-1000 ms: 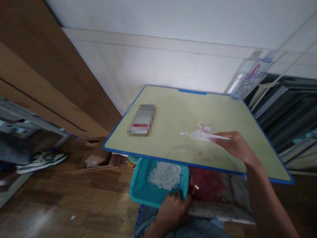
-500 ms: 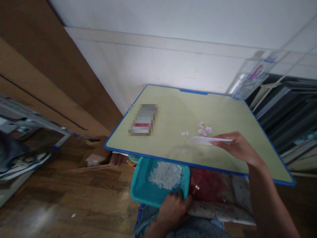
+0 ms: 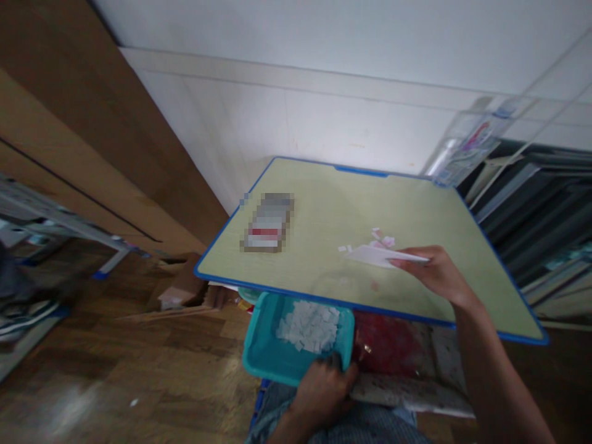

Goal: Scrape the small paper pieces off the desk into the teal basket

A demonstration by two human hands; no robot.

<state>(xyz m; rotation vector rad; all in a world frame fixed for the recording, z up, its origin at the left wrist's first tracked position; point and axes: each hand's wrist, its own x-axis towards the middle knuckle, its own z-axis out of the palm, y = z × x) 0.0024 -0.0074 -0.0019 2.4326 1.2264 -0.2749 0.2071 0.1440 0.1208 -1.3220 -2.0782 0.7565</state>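
Note:
My right hand [image 3: 435,271] is closed in a pinch round a thin, flat white piece [image 3: 370,255], possibly a card or scraper. It is held tilted, low over the pale yellow-green tabletop [image 3: 324,203]. Small white and pink paper-like scraps [image 3: 383,240] lie just beyond the piece. Two tiny white bits [image 3: 343,249] are by its left end. Below the table's near edge, my left hand [image 3: 324,388] has its fingers curled on the near right rim of a teal plastic basin [image 3: 266,354]. A heap of small white squares [image 3: 309,327] fills part of the basin.
A blurred-out phone-like object [image 3: 271,223] lies at the table's left. Behind the right corner stands a clear plastic bottle [image 3: 474,145], near dark stacked panels [image 3: 541,197]. Cardboard [image 3: 185,287] is on the wooden floor. Another person's shoe [image 3: 28,317] shows at far left.
The white piece has turned, now showing more of its flat face and covering part of the scraps; my right hand shifted slightly left. My left hand stays put. The other person's foot moved left.

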